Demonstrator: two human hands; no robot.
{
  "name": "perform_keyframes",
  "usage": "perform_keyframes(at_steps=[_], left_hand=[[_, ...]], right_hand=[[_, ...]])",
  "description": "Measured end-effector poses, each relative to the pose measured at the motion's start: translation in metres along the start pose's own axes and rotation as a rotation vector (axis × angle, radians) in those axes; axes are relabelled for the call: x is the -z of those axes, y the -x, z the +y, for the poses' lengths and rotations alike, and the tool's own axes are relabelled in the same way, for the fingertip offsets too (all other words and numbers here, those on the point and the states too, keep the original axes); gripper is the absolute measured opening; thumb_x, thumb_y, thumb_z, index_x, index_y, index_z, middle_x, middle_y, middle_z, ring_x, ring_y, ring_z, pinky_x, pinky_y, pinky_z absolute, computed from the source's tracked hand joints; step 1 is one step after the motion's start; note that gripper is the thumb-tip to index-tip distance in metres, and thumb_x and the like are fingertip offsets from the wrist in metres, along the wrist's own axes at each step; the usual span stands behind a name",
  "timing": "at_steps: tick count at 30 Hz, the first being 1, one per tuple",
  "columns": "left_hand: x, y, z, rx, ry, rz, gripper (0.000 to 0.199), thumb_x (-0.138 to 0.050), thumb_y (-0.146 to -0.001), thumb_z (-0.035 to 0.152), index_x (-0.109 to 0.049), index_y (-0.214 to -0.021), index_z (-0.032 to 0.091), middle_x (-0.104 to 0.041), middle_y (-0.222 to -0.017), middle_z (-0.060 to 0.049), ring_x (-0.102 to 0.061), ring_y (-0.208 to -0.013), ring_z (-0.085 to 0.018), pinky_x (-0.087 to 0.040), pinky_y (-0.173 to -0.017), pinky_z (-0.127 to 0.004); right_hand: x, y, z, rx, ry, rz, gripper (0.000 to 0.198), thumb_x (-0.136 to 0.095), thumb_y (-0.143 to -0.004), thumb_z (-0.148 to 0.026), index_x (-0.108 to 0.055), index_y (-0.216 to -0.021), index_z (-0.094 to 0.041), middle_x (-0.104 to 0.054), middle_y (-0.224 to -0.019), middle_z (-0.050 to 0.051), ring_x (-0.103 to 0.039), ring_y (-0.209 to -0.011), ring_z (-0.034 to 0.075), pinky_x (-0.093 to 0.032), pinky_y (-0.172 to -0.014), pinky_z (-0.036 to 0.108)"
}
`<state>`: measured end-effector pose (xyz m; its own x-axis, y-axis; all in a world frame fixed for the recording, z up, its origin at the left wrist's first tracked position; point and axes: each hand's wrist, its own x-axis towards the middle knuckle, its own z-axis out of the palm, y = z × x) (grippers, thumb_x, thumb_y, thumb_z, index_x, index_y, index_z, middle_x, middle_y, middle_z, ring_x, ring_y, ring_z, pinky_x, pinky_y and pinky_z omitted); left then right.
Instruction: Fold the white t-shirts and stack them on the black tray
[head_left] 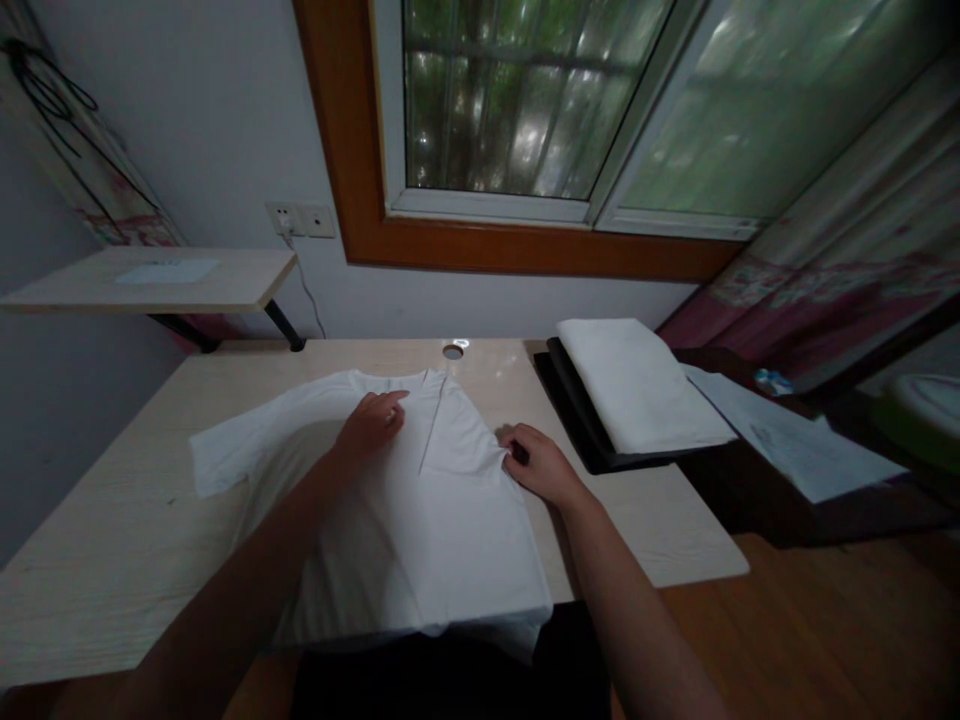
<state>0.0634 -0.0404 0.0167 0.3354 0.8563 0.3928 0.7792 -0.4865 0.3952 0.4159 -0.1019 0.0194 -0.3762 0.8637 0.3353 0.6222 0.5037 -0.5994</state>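
Observation:
A white T-shirt [405,520] lies spread on the light wooden table, its collar toward the window and its hem hanging over the near edge. One sleeve stretches out at the left; the right side is folded inward over the front. My left hand [371,425] rests on the shirt just below the collar, index finger stretched out, gripping nothing visible. At the folded right edge, my right hand [538,462] pinches the shirt's fabric between thumb and fingers, drawing small creases there.
Right of the shirt, a folded white cloth [645,390] lies on a black flat item [574,410]. Papers [787,430] lie farther right on a dark surface. A raised shelf [150,278] stands at the table's back left. The table [97,540] has a cable hole near the wall.

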Motion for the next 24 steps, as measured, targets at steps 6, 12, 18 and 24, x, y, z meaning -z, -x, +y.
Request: perform_keyframes(at_steps=[6,12,18,24], left_hand=[[-0.031,-0.055,0.024,0.222,0.164,-0.120,0.048,-0.059,-0.088,0.020,-0.059,-0.135,0.018,-0.076,-0.102,-0.005,-0.068,-0.097,-0.022,-0.040,-0.109,-0.039],[-0.044,-0.087,0.039,0.226,0.252,-0.199,0.063,-0.074,-0.075,0.023,-0.057,-0.136,0.021,-0.075,-0.103,-0.005,-0.069,-0.097,-0.023,-0.046,-0.101,-0.036],[-0.060,-0.108,0.038,0.243,0.386,-0.213,0.063,-0.069,-0.074,0.015,-0.056,-0.136,0.018,-0.069,-0.085,-0.002,-0.066,-0.077,-0.019,-0.049,-0.074,-0.028],[-0.076,-0.130,0.038,0.283,0.489,-0.143,0.059,-0.067,-0.074,0.009,-0.058,-0.131,0.016,-0.063,-0.080,0.000,-0.060,-0.072,-0.016,-0.046,-0.069,-0.026]], right_hand=[[-0.003,0.001,0.002,0.015,0.035,0.014,0.022,-0.059,-0.075,-0.008,-0.060,-0.092,-0.023,-0.057,-0.084,0.001,-0.056,-0.079,0.019,-0.044,-0.072,0.030],[-0.003,0.001,0.002,0.022,0.031,0.031,0.023,-0.058,-0.073,-0.007,-0.060,-0.090,-0.023,-0.056,-0.083,0.001,-0.055,-0.079,0.019,-0.044,-0.073,0.030],[-0.003,0.001,0.003,0.026,0.040,0.041,0.023,-0.058,-0.074,-0.008,-0.058,-0.090,-0.024,-0.055,-0.082,0.000,-0.054,-0.077,0.019,-0.044,-0.071,0.030],[-0.001,0.000,0.002,0.038,0.025,0.057,0.022,-0.059,-0.076,-0.009,-0.056,-0.092,-0.024,-0.055,-0.082,0.000,-0.054,-0.078,0.019,-0.044,-0.071,0.030]])
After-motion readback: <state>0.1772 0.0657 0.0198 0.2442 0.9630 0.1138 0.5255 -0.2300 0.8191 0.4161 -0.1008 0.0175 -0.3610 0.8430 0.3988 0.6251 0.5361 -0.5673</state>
